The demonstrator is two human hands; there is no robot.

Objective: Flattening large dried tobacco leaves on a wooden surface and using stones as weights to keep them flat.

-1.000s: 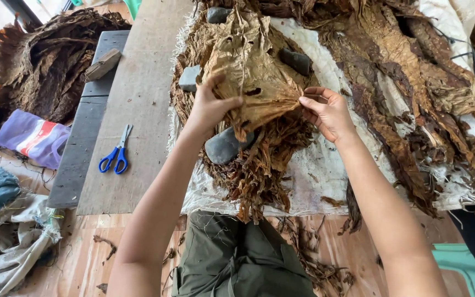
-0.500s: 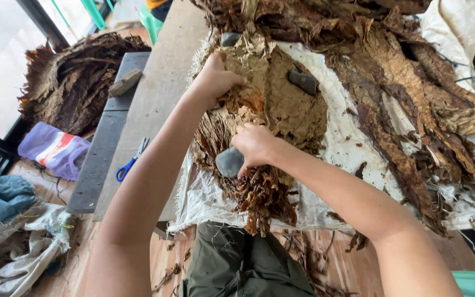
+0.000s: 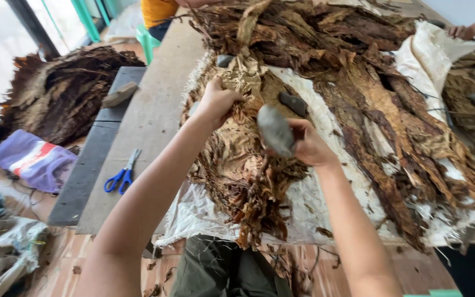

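Status: the stack of dried, crinkled brown leaves lies on the white cloth sheet that covers the long wooden table, and hangs over the table's near edge. The left hand is pressed onto the far end of this stack, fingers curled into the top leaf. The right hand is closed about a smooth grey oval stone, held just above the stack's right side. A second dark flat stone rests on the stack beyond it. By my judgement the stack is laid and only partly weighted; the larger loose leaf heap, right of the stack, looks unsorted.

Packages: a purple, white and red soft bag lies on the floor, well left of the table. Blue-handled scissors lie on the table's left part.
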